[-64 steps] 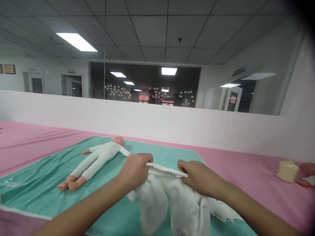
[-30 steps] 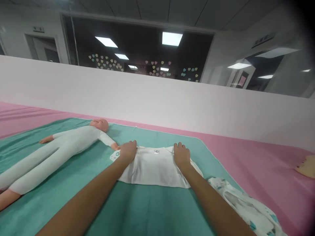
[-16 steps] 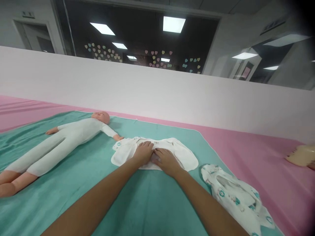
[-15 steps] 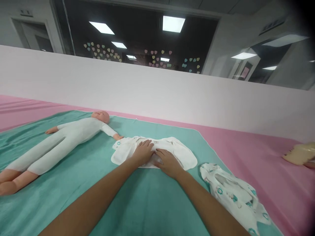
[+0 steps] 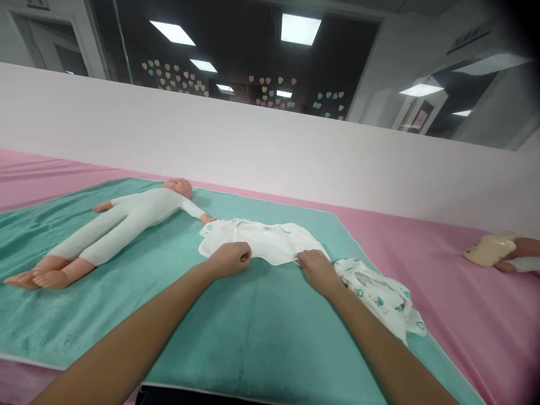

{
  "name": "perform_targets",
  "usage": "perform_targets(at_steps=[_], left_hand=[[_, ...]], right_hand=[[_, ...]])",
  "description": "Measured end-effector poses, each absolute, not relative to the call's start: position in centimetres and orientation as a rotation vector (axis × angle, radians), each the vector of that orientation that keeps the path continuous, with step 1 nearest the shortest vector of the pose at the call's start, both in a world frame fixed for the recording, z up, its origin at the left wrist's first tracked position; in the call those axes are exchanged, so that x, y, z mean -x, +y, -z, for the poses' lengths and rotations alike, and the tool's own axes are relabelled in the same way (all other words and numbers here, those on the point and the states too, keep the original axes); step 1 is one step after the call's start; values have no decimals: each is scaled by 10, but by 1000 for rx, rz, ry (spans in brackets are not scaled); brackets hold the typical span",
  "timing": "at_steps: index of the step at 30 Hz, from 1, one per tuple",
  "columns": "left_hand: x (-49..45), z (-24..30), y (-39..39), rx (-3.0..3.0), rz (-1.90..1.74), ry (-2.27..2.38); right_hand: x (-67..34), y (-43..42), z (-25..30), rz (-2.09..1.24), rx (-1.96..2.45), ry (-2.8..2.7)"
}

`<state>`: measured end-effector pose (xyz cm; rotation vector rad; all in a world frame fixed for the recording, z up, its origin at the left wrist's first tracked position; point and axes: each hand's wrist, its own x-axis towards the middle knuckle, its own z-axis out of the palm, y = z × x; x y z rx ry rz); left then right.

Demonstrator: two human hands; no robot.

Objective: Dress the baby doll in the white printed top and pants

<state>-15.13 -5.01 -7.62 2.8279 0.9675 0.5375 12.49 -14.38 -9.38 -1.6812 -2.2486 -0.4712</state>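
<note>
A white baby shirt [image 5: 270, 242] lies spread out before me, with a small dark label near its far edge and a teal-patterned corner at its left. My left hand [image 5: 230, 260] is closed at its near left edge, the curled fingers pinching the cloth. At the near right edge, my right hand [image 5: 317, 271] grips the shirt between thumb and fingers. Just left of the shirt, a baby doll [image 5: 145, 211] in a pale bodysuit lies on its back, one hand touching or almost touching the cloth. Beside my right forearm is a crumpled white garment [image 5: 382, 295] with teal prints.
Under everything is a teal towel [image 5: 244, 337] on a pink sheet [image 5: 455, 281]. A white wall panel [image 5: 253, 146] runs along the back. At the far right, a pale yellow object [image 5: 489, 249] lies against part of another doll-like limb [image 5: 527, 248]. A black edge shows at the bottom.
My hands have moved apart and nearer to me, from lying flat on the shirt's middle to gripping its near edge. The view has shifted slightly.
</note>
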Motion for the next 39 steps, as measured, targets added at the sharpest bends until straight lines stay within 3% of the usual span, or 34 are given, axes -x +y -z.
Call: perform_targets(at_steps=[7, 9, 12, 15, 20, 29, 35, 39], left_hand=[[162, 62, -62, -2332, -383, 875], [154, 62, -55, -2225, -492, 949], [127, 69, -35, -2335, -683, 1160], [100, 84, -10, -2496, -611, 1348], [89, 109, 20, -2552, -647, 1526], [94, 116, 37, -2730, -655, 1463], [102, 113, 31, -2704, -476, 1463], [109, 111, 20, -2790, -513, 1422]], right_hand=[[-124, -163, 80, 123, 1729, -2243], [-112, -158, 78, 91, 1737, -2127], [-85, -131, 83, -64, 1729, -1983], [-61, -88, 95, -229, 1869, -1995], [-61, -32, 111, -140, 2181, -1812], [-77, -16, 116, 69, 2209, -1715], [-83, -42, 106, -128, 1926, -2005], [-130, -73, 89, 12, 1756, -1708]])
